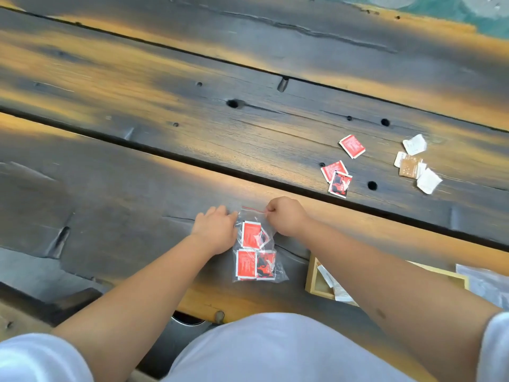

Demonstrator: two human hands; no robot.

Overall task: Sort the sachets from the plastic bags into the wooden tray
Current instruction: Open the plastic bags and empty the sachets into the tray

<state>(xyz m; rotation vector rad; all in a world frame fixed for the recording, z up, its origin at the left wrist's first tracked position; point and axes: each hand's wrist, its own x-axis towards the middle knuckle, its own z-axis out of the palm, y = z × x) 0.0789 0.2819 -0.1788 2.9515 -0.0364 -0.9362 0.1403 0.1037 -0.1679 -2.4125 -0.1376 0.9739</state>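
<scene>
A clear zip-lock plastic bag (257, 253) with several red sachets inside lies on the dark wooden table in front of me. My left hand (216, 230) holds the left end of its red-lined top edge. At the right end of that edge, my right hand (287, 216) pinches the bag. The wooden tray (312, 279) sits at the lower right, mostly hidden under my right forearm, with white sachets (334, 285) in it.
Loose red sachets (337, 172) lie on the table at the right, with another red sachet (352, 146) beyond them. White and brown sachets (414, 166) lie farther right. Another clear plastic bag (487, 283) lies at the right edge beside the tray.
</scene>
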